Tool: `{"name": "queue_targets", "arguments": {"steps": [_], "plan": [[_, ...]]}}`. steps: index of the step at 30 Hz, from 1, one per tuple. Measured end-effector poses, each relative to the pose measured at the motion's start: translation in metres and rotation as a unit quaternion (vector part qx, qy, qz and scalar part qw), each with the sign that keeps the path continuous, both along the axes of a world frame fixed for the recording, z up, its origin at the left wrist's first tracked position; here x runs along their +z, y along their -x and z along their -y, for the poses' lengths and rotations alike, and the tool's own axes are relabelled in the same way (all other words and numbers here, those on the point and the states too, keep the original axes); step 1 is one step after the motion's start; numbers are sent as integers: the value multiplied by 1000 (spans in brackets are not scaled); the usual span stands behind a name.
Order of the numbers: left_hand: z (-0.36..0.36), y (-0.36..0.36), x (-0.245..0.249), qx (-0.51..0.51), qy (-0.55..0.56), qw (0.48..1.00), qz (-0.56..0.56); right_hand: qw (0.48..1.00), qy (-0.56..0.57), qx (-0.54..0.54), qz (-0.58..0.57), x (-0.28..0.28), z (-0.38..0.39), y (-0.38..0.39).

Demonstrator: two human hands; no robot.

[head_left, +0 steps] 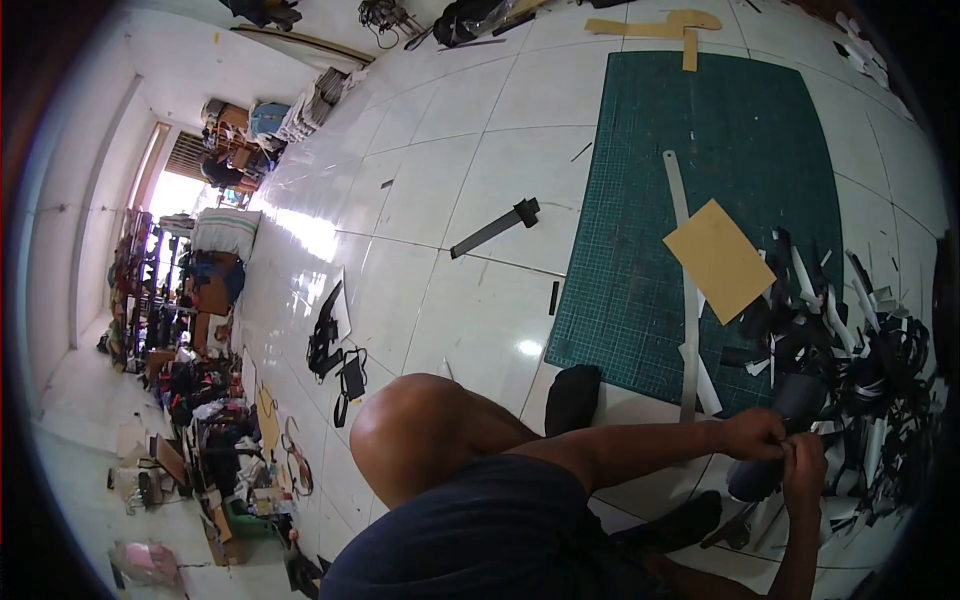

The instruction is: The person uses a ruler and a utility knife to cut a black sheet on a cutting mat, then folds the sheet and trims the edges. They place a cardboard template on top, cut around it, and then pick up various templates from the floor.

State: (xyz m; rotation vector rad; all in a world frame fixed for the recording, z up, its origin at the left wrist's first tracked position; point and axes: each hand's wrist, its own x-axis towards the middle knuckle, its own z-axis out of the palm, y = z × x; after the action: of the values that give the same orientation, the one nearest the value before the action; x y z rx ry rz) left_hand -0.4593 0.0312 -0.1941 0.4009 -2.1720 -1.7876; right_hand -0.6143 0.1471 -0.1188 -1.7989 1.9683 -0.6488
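Note:
My left hand [755, 435] and my right hand [804, 468] meet at the lower right, fingers pinched close together. What lies between the fingertips is too small to make out. Just behind and below them is a dark rolled piece [755, 481], partly covered by my left hand. A heap of black and white strips [880, 370] spreads beside my hands. Above them, the green cutting mat [640, 150] lies on the floor, bearing a metal ruler [690, 340] and a tan rectangular sheet [719, 262] that overlaps the ruler.
Tan pieces [655, 27] touch the mat's far edge. A dark strip tool [495, 228] and black straps [325, 335] lie on the tiled floor [420, 270]. My bent knee [410, 435] and dark-covered feet are near the mat. Crowded shelves [180, 290] stand at the left.

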Motion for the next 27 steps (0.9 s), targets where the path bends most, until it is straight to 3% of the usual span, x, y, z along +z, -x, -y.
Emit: {"name": "queue_targets", "arguments": {"steps": [3,6,19,27], "plan": [[-7,-3,5,61,22,998,22,998,41,-19,43,-22,-2,-1],[-19,-4,8,115,-9,993,22,980,-19,-83,179,-33,-9,0],[-34,-12,21,200,-26,979,17,995,35,-50,79,-36,-14,-15],[-16,-15,22,100,78,989,79,991,95,-30,-88,-55,-19,-18]]}}
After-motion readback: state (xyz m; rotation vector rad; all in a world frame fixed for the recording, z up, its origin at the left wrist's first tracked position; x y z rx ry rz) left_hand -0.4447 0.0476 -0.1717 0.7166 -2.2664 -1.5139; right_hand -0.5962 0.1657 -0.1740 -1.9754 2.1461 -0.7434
